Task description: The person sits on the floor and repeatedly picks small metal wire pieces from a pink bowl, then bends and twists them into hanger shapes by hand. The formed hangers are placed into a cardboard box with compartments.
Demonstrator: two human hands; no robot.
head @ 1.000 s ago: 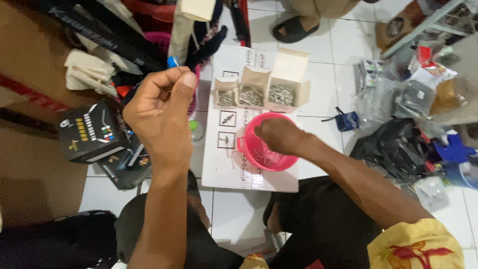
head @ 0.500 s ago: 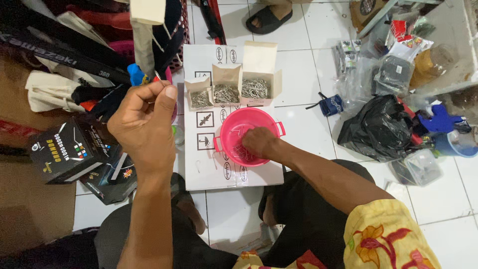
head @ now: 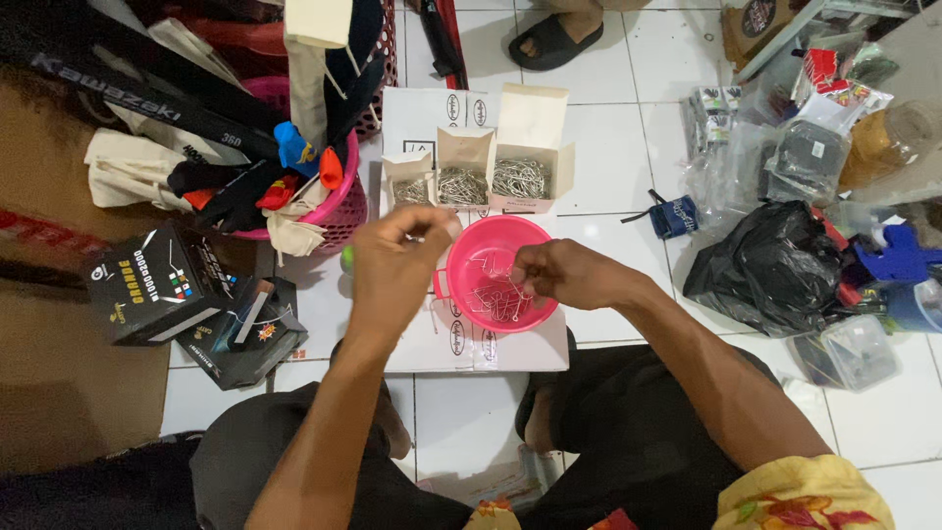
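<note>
right hand (head: 569, 275) over pink bowl (head: 496, 273), fingertips pinched at right rim, apparently on thin wire hook; item too small to confirm. loose wire hooks (head: 496, 299) lie on bowl bottom, just below and left of right hand. left hand (head: 392, 265) raised at bowl's left rim, fingers curled, thumb to fingertips; contents not visible. bowl sits on white cardboard sheet (head: 432, 344) on floor, near its far edge. three open boxes (head: 471, 182) of metal pieces just beyond bowl. right hand nearer hooks.

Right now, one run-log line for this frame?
left hand: raised beside pink bowl, fingers pinched, contents unclear | right hand: over bowl, fingertips at thin metal hooks | behind: open boxes of hooks
</note>
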